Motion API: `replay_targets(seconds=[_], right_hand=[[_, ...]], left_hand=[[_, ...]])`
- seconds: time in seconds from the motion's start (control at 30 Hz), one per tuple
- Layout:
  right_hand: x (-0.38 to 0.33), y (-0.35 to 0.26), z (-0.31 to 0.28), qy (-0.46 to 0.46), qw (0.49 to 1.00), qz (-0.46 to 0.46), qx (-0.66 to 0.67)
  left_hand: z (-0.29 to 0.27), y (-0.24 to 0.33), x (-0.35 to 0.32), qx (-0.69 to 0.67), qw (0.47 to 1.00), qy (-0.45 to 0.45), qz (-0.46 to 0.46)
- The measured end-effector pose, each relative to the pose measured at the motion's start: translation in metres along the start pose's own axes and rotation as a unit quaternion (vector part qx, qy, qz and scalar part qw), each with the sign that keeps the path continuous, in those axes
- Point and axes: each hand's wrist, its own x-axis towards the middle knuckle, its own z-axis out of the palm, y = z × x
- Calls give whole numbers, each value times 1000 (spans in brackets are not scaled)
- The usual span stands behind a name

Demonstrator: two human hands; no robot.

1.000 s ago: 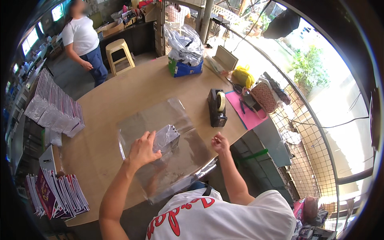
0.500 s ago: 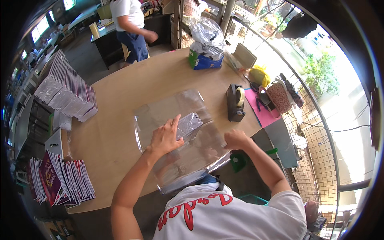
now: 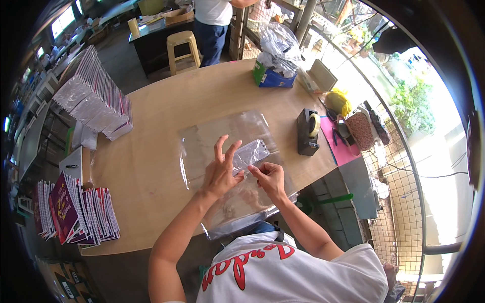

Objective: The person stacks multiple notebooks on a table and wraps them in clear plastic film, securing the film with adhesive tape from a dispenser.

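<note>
A small block wrapped in clear plastic [image 3: 252, 150] lies on a large sheet of clear plastic [image 3: 212, 132] near the front of the table. Dark marks show along the block's far right edge. My left hand [image 3: 220, 174] rests at the block's left side, its fingers apart and two of them raised, the thumb close to the film. At the block's near right corner, my right hand [image 3: 270, 178] pinches the clear film between thumb and forefinger. Right of the sheet stands a black tape dispenser [image 3: 307, 136] with a roll of tape.
Tall stacks of wrapped notebooks [image 3: 93, 96] and spiral notebooks [image 3: 76, 212] line the table's left side. A blue and green box [image 3: 275, 76] full of plastic stands at the far edge. Pliers and a pouch [image 3: 361, 132] lie at right. Beyond are a stool [image 3: 182, 48] and a person [image 3: 212, 30].
My right hand has come in from the right to the block and now pinches its film. Two left fingers have lifted. The person at the back has moved right.
</note>
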Motion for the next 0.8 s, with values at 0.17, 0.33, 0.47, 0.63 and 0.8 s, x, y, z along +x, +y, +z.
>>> replay_targets(seconds=[0.17,0.33,0.47,0.63,0.8], right_hand=[[-10,-6,-1,9,996,-78,-43],[-7,-25,-7,40,950,-240,-195],[0,-34,-15,14,907,-293,-303],[10,-86,-44,-74,842,-341,-411],[60,-121,-59,-332,625,-363,-607]], left_hand=[[6,-7,-3,18,998,19,55],[5,-3,-4,20,999,14,48],[9,-5,-5,70,990,20,120],[11,-2,-7,17,997,41,59],[13,5,-8,0,998,35,43]])
